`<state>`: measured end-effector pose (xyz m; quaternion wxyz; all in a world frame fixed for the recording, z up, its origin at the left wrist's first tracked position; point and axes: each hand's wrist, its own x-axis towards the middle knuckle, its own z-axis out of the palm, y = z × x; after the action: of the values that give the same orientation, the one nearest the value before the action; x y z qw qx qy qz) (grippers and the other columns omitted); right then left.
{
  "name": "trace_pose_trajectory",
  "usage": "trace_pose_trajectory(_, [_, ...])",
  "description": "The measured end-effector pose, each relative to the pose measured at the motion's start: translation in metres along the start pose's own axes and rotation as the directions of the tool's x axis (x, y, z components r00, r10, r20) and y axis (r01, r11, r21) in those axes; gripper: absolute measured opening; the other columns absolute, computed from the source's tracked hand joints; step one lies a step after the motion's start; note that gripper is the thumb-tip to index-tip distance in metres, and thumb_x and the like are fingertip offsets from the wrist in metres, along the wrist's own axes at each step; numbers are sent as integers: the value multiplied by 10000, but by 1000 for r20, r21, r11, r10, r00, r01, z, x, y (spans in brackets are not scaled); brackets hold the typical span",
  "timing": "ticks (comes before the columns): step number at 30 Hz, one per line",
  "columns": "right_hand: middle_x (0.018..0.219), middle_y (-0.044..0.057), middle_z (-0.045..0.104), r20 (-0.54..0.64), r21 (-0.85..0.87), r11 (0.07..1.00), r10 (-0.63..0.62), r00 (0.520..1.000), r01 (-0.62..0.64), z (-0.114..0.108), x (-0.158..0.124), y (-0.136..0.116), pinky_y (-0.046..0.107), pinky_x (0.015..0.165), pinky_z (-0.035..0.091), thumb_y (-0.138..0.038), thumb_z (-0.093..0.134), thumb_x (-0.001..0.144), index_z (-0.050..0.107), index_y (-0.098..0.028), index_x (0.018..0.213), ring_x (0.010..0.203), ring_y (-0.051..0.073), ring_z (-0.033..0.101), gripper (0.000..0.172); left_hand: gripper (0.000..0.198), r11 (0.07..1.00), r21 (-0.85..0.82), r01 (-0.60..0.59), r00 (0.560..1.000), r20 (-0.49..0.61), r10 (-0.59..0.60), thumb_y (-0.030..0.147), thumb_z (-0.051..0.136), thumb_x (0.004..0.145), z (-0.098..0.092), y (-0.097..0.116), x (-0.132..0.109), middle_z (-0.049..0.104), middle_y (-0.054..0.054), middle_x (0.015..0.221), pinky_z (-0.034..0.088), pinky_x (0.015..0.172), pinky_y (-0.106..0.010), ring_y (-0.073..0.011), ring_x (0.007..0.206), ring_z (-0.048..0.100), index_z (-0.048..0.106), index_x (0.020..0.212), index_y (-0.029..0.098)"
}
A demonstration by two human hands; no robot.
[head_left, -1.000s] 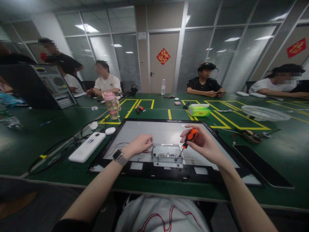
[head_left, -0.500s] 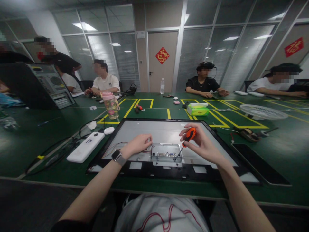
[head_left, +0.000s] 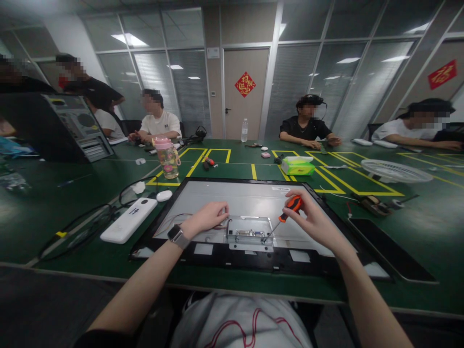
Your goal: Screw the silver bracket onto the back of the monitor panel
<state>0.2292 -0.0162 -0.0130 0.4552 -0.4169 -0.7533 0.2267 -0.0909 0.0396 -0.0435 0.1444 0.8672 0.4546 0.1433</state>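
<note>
An orange and black screwdriver (head_left: 292, 208) is pinched in my right hand (head_left: 312, 218), its shaft slanting down to the left. The tip meets the lower right part of a silver metal bracket (head_left: 250, 224), near a row of connector ports. The bracket sits on the grey back of a flat display panel (head_left: 217, 189) with a black frame, lying on the table. My left hand (head_left: 206, 215), with a watch on its wrist, rests on the panel. Its fingers are curled at the bracket's upper left corner beside thin wires; what they pinch, if anything, is hidden.
A white power bank (head_left: 129, 220), black cables (head_left: 85, 227) and a pink-lidded bottle (head_left: 167, 157) stand left. A black phone-like slab (head_left: 391, 249) lies right. Behind are a green tissue pack (head_left: 297, 166) and a racket-like white frame (head_left: 395, 171). Several people sit across the green table.
My right hand has shifted slightly right with the screwdriver, whose handle now leans further right. The tip stays at the bracket's lower right. My left hand has not visibly moved.
</note>
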Motion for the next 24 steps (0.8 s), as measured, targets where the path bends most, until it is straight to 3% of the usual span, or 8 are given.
trace_pose_trajectory(4, [858,29,621,-25,115,993,7,1000,-4,-10,-8,13,328,680,560,-381,700,863,558,-228,1006,744,191,646,253,150,1000,0,7,1000,-7,-7,278,499,918,0,0,-1,610,-1,730,361,614,-253,-164,671,544,617,902,187])
trace_pose_trajectory(10, [837,31,682,-255,238,969,130,958,-68,-30,-35,33,315,639,577,-399,812,749,582,-236,920,663,177,668,330,139,1000,1,1,1000,-12,-1,271,514,912,1,0,0,604,1,721,353,602,-252,-163,665,544,622,906,185])
trace_pose_trajectory(14, [880,35,692,-390,173,979,165,906,-105,-39,-51,51,361,716,579,-433,829,701,566,-239,876,720,203,690,371,148,1000,7,9,1000,-3,-9,272,507,914,-1,2,1,590,4,703,358,609,-256,-164,650,535,622,899,181])
trace_pose_trajectory(17, [879,50,678,-478,-15,988,127,869,-152,-42,-62,64,403,811,546,-458,811,694,530,-231,755,858,254,689,367,153,1000,-5,19,1000,-1,-19,283,503,915,-1,2,1,584,4,698,362,613,-255,-165,650,534,615,891,181])
trace_pose_trajectory(20, [795,46,634,-438,-227,957,66,896,-181,-41,-71,72,386,713,516,-434,714,763,496,-235,692,760,246,651,303,169,1000,-20,8,1000,0,-8,301,489,926,0,0,1,588,5,701,367,620,-257,-165,652,535,606,896,184])
trace_pose_trajectory(24, [719,32,534,-240,-415,899,37,970,-137,-35,-73,71,353,627,478,-322,594,800,464,-241,612,654,218,591,242,167,1000,-18,4,1000,0,-4,302,490,927,-1,1,1,580,5,695,363,613,-262,-166,646,530,601,888,182])
